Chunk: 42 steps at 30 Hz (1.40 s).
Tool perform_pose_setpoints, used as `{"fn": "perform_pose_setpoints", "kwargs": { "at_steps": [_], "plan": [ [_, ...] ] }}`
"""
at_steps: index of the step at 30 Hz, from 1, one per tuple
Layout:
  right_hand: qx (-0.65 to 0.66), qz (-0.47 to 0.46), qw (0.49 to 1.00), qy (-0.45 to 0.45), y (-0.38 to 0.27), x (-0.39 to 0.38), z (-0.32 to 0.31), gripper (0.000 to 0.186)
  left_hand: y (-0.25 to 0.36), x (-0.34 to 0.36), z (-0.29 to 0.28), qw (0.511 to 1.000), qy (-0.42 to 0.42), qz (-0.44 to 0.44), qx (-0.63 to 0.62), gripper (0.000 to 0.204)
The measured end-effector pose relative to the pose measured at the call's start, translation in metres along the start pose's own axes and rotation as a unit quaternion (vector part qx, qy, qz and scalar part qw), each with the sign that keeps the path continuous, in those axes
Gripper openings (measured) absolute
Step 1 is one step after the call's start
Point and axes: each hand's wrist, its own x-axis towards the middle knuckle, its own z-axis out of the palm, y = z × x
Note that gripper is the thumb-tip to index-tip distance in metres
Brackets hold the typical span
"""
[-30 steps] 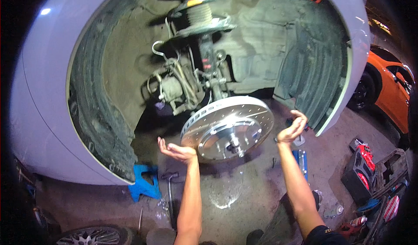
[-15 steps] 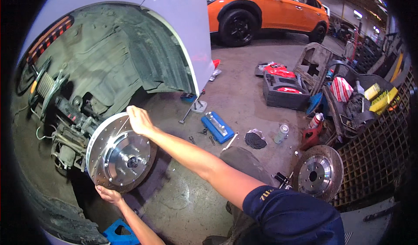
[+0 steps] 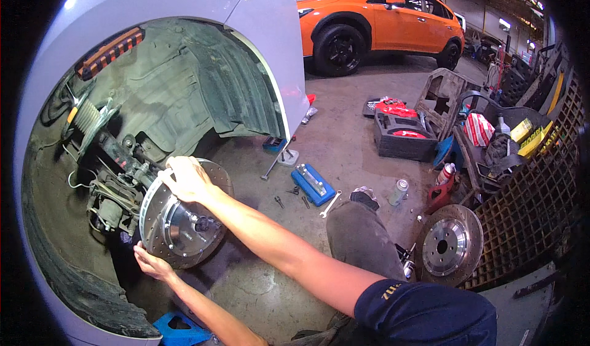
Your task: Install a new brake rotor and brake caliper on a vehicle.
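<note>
A drilled and slotted brake disc (image 3: pixel 178 247) stands upright at the hub inside the wheel well (image 3: pixel 178 100). Wheel studs stick out round its shiny centre. My right hand (image 3: pixel 187 180) curls over the top rim, fingers toward the inner side. Lower down, my left hand (image 3: pixel 153 263) grips the bottom rim with its fingers pointing up. Behind the disc are a coil spring and strut (image 3: pixel 89 118) and a brake caliper (image 3: pixel 110 214). The disc hides the hub, so I cannot tell how fully it is seated.
A blue case (image 3: pixel 312 183), a combination wrench (image 3: pixel 330 204) and loose bolts (image 3: pixel 305 202) lie on the floor. Another brake disc (image 3: pixel 448 241) leans against a metal grating (image 3: pixel 528 192). A spray can (image 3: pixel 399 192), grey toolbox (image 3: pixel 402 140) and blue stand (image 3: pixel 181 330) are nearby; an orange car (image 3: pixel 393 23) is behind.
My right hand has shifted leftward over the disc's top rim. The left hand stays at the bottom rim. The view has shifted, and my knee now covers the round black piece on the floor.
</note>
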Motion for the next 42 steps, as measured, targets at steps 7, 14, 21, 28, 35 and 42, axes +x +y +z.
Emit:
{"fn": "perform_pose_setpoints", "kwargs": {
  "at_steps": [7, 14, 21, 28, 35, 42],
  "plan": [
    [-0.011, -0.043, 0.998, -0.034, 0.015, -0.002, -0.006, 0.032, 0.083, 0.014, 0.030, 0.971, -0.128, 0.106, 0.169, 0.044],
    [0.106, -0.105, 0.981, -0.125, 0.057, -0.025, -0.042, 0.053, 0.124, 0.031, 0.083, 0.919, -0.167, 0.056, 0.353, 0.056],
    [0.095, -0.051, 0.917, -0.383, 0.190, -0.090, -0.196, 0.049, 0.122, 0.017, 0.119, 0.881, -0.123, 0.158, 0.430, 0.052],
    [0.014, 0.222, 0.836, -0.503, 0.315, -0.180, -0.372, 0.040, 0.096, 0.037, 0.097, 0.872, -0.090, 0.072, 0.475, 0.066],
    [-0.084, 0.320, 0.862, -0.384, 0.368, -0.253, -0.459, 0.038, 0.081, 0.045, 0.110, 0.883, -0.063, 0.008, 0.465, 0.055],
    [-0.130, 0.339, 0.888, -0.282, 0.389, -0.272, -0.452, 0.036, 0.071, 0.041, 0.098, 0.895, -0.002, 0.052, 0.443, 0.053]
  ]
}}
